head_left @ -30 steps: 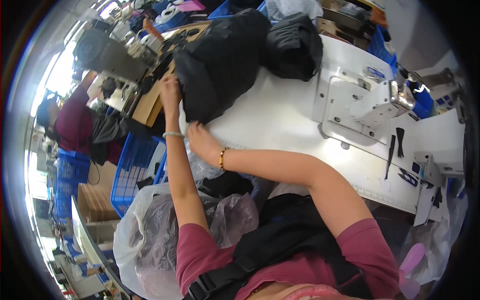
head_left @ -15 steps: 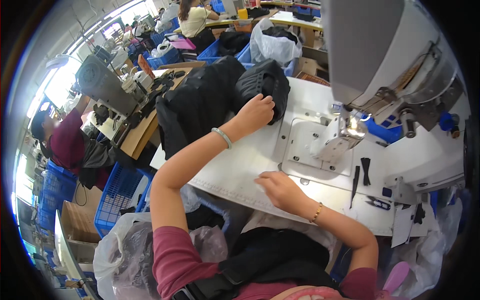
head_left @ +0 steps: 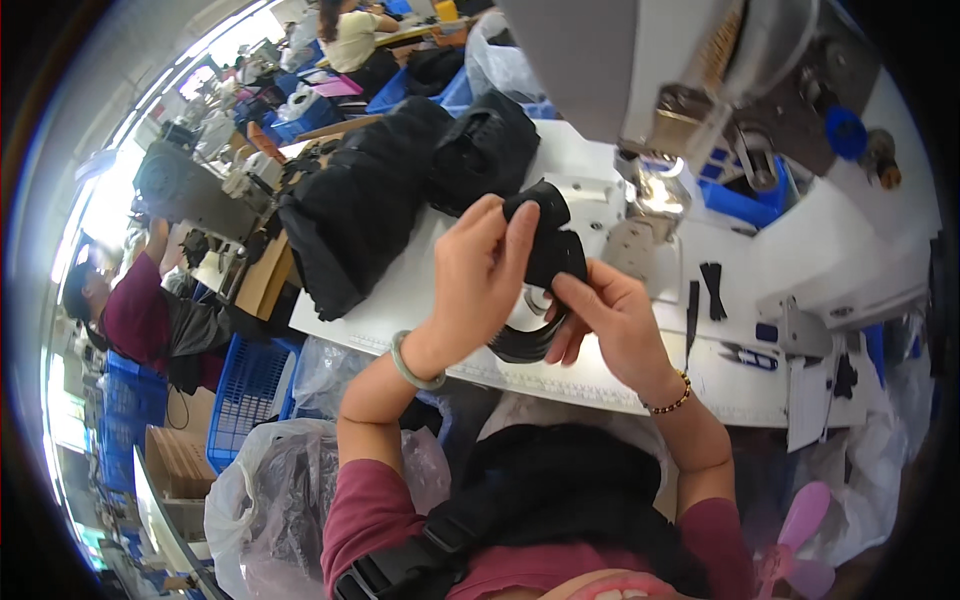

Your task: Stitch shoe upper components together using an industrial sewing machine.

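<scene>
Between my two hands, above the front of the white sewing table (head_left: pixel 455 352), is a curved black fabric piece (head_left: pixel 552 250) with a banded lower end. My left hand (head_left: pixel 478 275) grips its upper left side, thumb raised along it. On the lower right side, my right hand (head_left: pixel 618 318) pinches the edge between thumb and fingers. Just beyond my left hand sits a rounded black bundle (head_left: pixel 485 150). It leans against a larger heap of black fabric (head_left: pixel 365 200) to the left. A sewing machine (head_left: pixel 652 195) stands right of the held piece, its lamp lit.
Thread snips (head_left: pixel 752 356) and black strips (head_left: pixel 713 290) lie on the table's right side. A blue crate (head_left: pixel 250 385) and a plastic bag (head_left: pixel 275 490) stand below left. A co-worker (head_left: pixel 135 310) sits at another machine (head_left: pixel 195 190). A pink fan (head_left: pixel 800 530) is at lower right.
My left hand has come back from the black bundle with a black fabric piece. My right hand has moved up and taken hold of it too. The view has shifted slightly.
</scene>
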A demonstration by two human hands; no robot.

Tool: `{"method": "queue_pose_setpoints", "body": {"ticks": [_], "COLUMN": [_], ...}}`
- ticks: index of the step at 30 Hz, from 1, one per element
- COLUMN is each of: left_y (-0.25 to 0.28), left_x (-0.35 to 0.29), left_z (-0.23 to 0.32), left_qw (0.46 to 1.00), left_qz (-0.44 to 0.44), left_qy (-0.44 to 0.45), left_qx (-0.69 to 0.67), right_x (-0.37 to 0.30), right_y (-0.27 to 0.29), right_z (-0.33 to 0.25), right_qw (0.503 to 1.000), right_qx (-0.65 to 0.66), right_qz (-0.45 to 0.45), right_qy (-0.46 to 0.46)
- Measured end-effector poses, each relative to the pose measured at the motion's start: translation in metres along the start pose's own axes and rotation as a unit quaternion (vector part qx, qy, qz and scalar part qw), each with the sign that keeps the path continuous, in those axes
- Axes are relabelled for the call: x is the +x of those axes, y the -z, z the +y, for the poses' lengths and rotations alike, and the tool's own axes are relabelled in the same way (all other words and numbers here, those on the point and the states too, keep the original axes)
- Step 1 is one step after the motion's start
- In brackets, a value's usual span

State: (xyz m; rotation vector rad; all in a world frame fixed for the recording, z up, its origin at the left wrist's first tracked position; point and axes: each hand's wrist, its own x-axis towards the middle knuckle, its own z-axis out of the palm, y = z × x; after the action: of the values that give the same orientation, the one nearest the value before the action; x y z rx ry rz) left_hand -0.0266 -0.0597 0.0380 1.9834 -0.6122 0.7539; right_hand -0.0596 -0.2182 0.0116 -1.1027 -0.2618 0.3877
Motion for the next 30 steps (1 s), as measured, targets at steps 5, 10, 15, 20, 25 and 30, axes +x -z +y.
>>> {"method": "queue_pose_setpoints", "body": {"ticks": [5,10,15,20,25,30], "left_y": [-0.035,-0.068,-0.072,-0.068,-0.068,-0.069], "left_x": [0.016,0.041,0.055,0.071,0.070,0.069], "left_z": [0.002,-0.011,-0.011,-0.018,-0.017,-0.016], "left_qw": [0.968,0.967,0.933,0.892,0.893,0.895], "left_qz": [-0.063,-0.099,-0.209,-0.326,-0.323,-0.319], "left_qy": [0.183,0.152,0.208,0.227,0.237,0.229], "left_qx": [-0.157,-0.179,-0.205,-0.217,-0.207,-0.214], "right_x": [-0.001,0.008,0.010,0.007,0.008,0.009], "right_y": [0.027,0.045,0.056,0.059,0.066,0.066], "right_z": [-0.001,-0.007,0.001,0.007,0.012,0.013], "right_qw": [0.978,0.965,0.949,0.940,0.939,0.942], "right_qx": [-0.115,-0.114,-0.124,-0.152,-0.181,-0.165], "right_qz": [0.133,0.187,0.213,0.199,0.178,0.173], "right_qy": [0.111,0.147,0.197,0.233,0.234,0.237]}}
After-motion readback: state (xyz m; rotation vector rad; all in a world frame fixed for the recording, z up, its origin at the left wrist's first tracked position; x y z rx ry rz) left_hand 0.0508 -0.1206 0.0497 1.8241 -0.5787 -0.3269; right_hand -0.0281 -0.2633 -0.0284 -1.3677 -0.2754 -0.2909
